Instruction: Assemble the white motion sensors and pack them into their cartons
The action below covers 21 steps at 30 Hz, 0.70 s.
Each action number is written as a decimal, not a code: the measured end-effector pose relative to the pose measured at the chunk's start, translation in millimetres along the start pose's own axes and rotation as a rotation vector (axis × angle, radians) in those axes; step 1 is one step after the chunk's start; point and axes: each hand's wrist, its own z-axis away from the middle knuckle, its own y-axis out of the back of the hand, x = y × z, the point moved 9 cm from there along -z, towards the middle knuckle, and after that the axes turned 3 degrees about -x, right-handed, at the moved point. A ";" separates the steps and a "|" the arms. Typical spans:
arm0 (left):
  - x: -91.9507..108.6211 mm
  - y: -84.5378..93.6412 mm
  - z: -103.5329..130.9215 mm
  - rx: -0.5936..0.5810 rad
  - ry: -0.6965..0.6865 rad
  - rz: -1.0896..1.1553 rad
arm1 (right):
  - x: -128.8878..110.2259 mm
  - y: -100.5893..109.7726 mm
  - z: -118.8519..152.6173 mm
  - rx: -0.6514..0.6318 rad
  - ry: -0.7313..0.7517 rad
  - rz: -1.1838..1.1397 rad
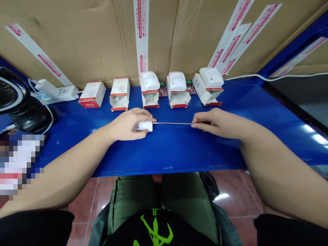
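Note:
My left hand (130,123) is closed around a small white plastic piece (146,126) low over the blue table. Most of that piece is hidden by my fingers and palm. From its right side a thin straight metal rod (174,123) runs level across to my right hand (211,122). The fingertips of my right hand pinch the rod's far end. Whether the rod enters the white piece or only touches it I cannot tell; my left fingertips cover that spot.
Behind my hands stand small red-and-white cartons (120,90), several with open fronts. White rounded detectors (176,81) rest on three of them, with circuit boards (191,89) between. A black device (24,99) and a power strip (61,94) occupy the left. Cardboard (102,37) backs the blue table (169,150).

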 end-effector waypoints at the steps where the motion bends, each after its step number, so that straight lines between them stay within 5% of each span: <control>1: -0.3 0.0 0.1 0.000 0.000 0.005 | -1.2 -1.4 -0.5 -0.026 0.006 -0.007; 14: 15.5 1.8 0.4 0.014 -0.084 -0.015 | 4.3 -14.4 -1.0 -0.216 -0.051 -0.209; 21: 19.1 -4.1 -0.7 -0.007 -0.073 -0.016 | 10.8 -3.2 -0.3 -0.103 -0.062 -0.132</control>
